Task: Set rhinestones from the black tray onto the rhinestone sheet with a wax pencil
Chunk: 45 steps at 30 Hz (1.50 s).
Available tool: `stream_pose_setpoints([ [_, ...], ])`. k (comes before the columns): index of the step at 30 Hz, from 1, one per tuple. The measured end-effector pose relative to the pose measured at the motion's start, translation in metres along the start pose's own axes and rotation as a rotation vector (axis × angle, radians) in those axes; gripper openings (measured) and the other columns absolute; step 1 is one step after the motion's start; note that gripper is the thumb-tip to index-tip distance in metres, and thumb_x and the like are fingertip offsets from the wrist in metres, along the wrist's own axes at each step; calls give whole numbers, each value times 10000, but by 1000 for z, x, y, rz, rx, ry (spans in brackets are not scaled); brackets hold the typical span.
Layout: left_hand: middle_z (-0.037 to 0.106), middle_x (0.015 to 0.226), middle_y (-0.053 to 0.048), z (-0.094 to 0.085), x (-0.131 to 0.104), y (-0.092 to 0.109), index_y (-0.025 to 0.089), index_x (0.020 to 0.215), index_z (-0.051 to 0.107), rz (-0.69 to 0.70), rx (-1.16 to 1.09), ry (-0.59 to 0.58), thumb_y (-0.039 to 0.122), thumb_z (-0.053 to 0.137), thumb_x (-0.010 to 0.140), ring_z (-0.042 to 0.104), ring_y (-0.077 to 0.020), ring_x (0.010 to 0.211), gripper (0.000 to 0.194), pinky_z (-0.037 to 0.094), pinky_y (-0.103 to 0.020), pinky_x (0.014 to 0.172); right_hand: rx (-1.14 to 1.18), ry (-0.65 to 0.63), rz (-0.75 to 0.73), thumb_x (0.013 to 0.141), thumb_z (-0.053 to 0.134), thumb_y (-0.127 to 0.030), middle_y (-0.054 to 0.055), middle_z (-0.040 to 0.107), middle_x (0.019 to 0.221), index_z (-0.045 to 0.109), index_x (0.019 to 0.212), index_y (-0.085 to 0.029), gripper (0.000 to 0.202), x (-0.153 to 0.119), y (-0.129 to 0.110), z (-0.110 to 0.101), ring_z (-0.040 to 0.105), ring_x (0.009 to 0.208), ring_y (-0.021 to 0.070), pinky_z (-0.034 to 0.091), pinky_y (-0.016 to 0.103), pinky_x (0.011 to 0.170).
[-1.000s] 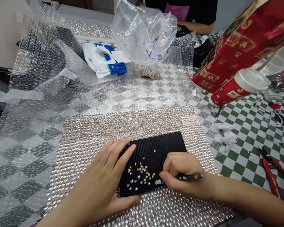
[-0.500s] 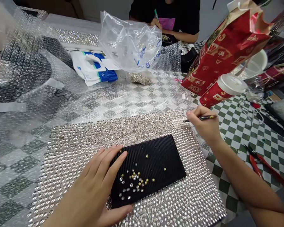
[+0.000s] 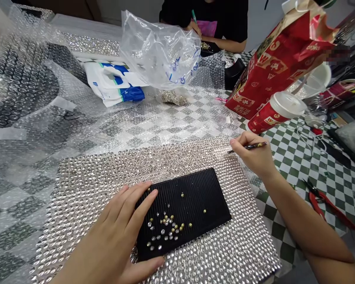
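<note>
My left hand [image 3: 118, 232] spans the left end of a black ridged tray [image 3: 195, 197], fingers on its top side and thumb at the near edge. Loose clear and gold rhinestones [image 3: 168, 227] lie scattered on the tray, mostly in its left half. The tray rests on a panel covered in rows of silvery rhinestones [image 3: 85, 193]. At the panel's far right corner, my right hand [image 3: 253, 154] pinches a thin, dark patterned pen-like stick [image 3: 256, 145]. Its tip points left, at a pale patch [image 3: 221, 152] among the stones; whether it touches is too small to tell.
Bubble wrap [image 3: 73, 138] covers the checkered tablecloth on the left. Beyond the panel are a wipes pack [image 3: 106, 85], a clear plastic bag [image 3: 159, 55], a red paper bag [image 3: 272, 67] and a lidded cup [image 3: 272, 114]. Red-handled pliers [image 3: 328, 203] lie right. Another person [image 3: 207, 23] sits opposite.
The whole view has shifted slightly, so things sit a little further left. Both hands keep nearly the same pose, and the stones on the tray look unchanged.
</note>
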<state>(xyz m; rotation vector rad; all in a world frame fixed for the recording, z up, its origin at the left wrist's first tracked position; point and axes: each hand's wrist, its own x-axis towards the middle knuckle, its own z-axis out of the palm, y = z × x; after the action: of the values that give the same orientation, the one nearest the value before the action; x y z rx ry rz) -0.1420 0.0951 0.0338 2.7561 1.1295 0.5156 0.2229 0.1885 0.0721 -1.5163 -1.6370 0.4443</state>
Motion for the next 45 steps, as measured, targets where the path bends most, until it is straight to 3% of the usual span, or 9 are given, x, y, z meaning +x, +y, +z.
stream_pose_setpoints([
  [8, 310, 1658, -143, -1, 1, 0, 89, 1579, 360, 11, -10, -12, 575, 588, 911, 253, -329, 1544, 857, 22, -372, 1331, -35, -39, 34, 867, 694, -308, -25, 453, 545, 399, 554, -243, 435, 0, 0, -1, 411, 549, 127, 482, 342, 587],
  [16, 293, 1662, -138, -1, 0, 0, 94, 1583, 352, 8, -6, -17, 595, 546, 945, 220, -324, 1555, 834, 11, -377, 1324, -23, -62, 48, 874, 678, -264, -33, 431, 541, 396, 556, -239, 426, 0, 1, -2, 401, 534, 119, 489, 342, 591],
  [26, 288, 1672, -122, -1, 0, -1, 108, 1584, 358, 2, 0, -19, 580, 574, 912, 233, -318, 1554, 850, 13, -373, 1329, -55, -12, 37, 864, 718, -280, -21, 481, 553, 405, 560, -235, 438, 0, 1, -5, 457, 548, 127, 390, 310, 523],
  [34, 325, 1659, -128, -1, 0, -1, 118, 1584, 371, 1, 6, -9, 589, 592, 908, 272, -326, 1540, 853, 26, -372, 1332, -23, -66, 56, 894, 723, -353, -28, 454, 555, 435, 569, -240, 449, 0, 3, -3, 412, 550, 129, 487, 350, 588],
  [41, 299, 1670, -126, 0, -1, 0, 111, 1583, 368, 7, 6, -17, 589, 584, 912, 259, -324, 1545, 851, 17, -369, 1330, -12, 1, 30, 866, 709, -274, -23, 478, 557, 424, 561, -237, 419, 0, 0, -4, 454, 565, 134, 422, 326, 560],
  [45, 304, 1667, -130, 0, -1, 0, 109, 1574, 381, 6, 8, -14, 598, 579, 912, 258, -327, 1545, 847, 12, -367, 1329, -33, -35, 32, 872, 704, -283, -32, 448, 540, 417, 553, -235, 432, 0, -1, -5, 415, 537, 123, 447, 337, 571],
])
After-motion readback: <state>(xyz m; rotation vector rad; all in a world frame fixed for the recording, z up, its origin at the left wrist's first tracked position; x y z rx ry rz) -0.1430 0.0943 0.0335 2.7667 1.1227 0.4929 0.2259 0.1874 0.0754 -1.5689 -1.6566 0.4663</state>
